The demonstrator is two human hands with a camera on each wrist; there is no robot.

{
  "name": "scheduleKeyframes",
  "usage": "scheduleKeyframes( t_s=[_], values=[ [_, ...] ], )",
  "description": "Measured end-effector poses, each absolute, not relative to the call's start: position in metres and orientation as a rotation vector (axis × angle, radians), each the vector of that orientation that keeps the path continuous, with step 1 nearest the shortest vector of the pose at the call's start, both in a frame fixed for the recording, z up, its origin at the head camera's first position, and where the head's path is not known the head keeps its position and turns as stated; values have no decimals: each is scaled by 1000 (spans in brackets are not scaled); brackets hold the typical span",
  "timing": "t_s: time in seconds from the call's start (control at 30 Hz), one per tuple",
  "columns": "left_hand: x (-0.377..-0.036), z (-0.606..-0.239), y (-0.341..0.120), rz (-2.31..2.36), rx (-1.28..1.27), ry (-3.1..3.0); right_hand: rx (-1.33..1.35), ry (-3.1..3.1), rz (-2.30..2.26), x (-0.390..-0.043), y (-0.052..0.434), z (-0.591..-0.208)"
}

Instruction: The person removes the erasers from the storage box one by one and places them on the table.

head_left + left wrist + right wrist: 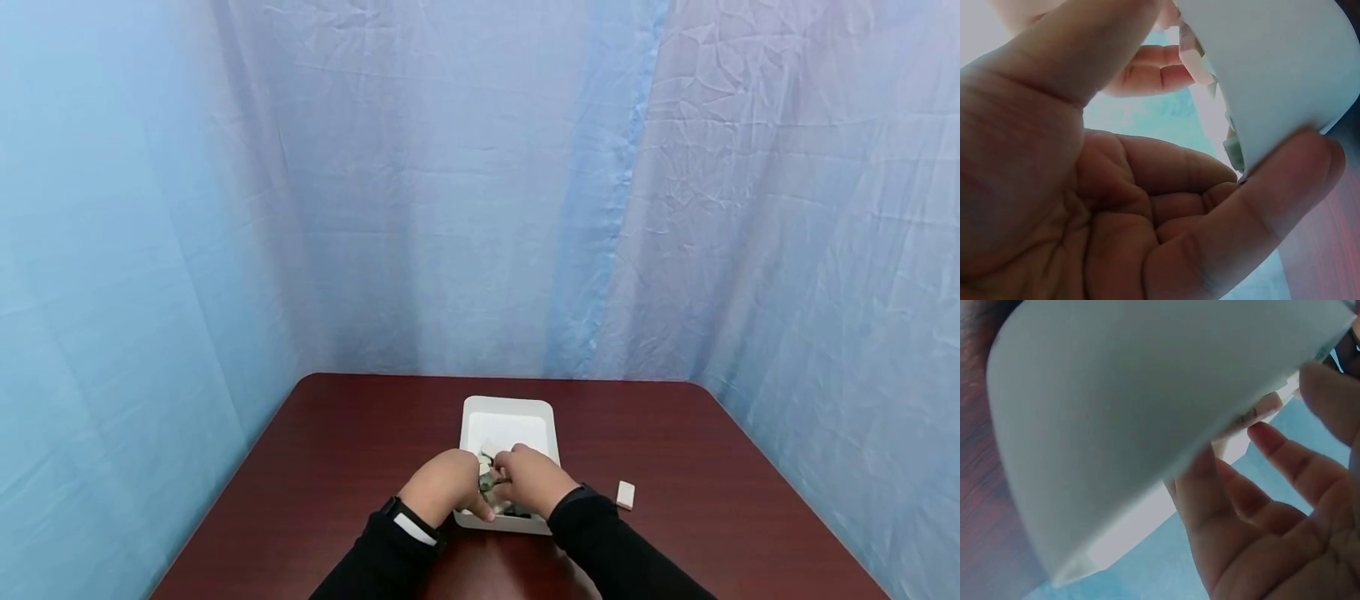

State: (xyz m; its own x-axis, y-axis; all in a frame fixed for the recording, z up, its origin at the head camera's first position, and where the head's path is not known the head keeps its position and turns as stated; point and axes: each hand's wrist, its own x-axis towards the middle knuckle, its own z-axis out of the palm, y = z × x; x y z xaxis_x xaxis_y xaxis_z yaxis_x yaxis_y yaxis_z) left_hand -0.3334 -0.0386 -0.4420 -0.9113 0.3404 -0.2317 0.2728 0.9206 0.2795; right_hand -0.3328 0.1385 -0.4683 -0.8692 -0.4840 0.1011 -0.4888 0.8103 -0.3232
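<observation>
A white tray [507, 407] stands on the table with small pale, greenish and dark pieces [487, 483] in its near half; hands hide many. My left hand [448, 482] is at its left side. In the left wrist view, its fingers [1260, 212] are loosely bent at the tray wall, one against the outside, with the thumb well apart. Over the right side, my right hand [532, 479] reaches in. In the right wrist view, a fingertip touches a pinkish piece [1259, 414] with dark marks; whether the thumb pinches it is hidden.
A small white block [626, 494] lies on the dark red table [360, 433], right of the tray and beside the right sleeve. Light blue curtains [480, 208] hang behind the table and along both sides.
</observation>
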Motion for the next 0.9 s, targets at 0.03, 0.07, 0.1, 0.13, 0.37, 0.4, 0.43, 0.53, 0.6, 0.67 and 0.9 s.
scheduleKeyframes(
  t_s=[0.03,0.07,0.1,0.13,0.37,0.4,0.43,0.53,0.6,0.67,0.9],
  values=[
    [-333,-443,-39,363,456,2801,792,-2964,524,-333,137,-469],
    [-333,-443,-39,373,458,2800,784,-2950,506,-333,135,-469],
    [-333,-444,-39,380,464,2802,774,-2940,493,-334,133,-470],
    [-333,-445,-40,386,468,2807,767,-2929,487,-334,132,-470],
    [-335,-447,-40,388,464,2825,741,-2887,477,-338,125,-471],
    [-335,-447,-40,387,457,2822,744,-2888,484,-338,125,-471],
    [-336,-447,-40,389,443,2817,748,-2891,497,-337,125,-471],
    [-338,-446,-40,377,392,2804,775,-2904,545,-335,126,-469],
    [-339,-447,-41,360,373,2800,791,-2913,568,-333,128,-467],
    [-341,-448,-41,341,367,2802,803,-2917,589,-332,132,-465],
    [-340,-450,-38,241,376,2850,705,-2856,619,-330,169,-448]
  ],
)
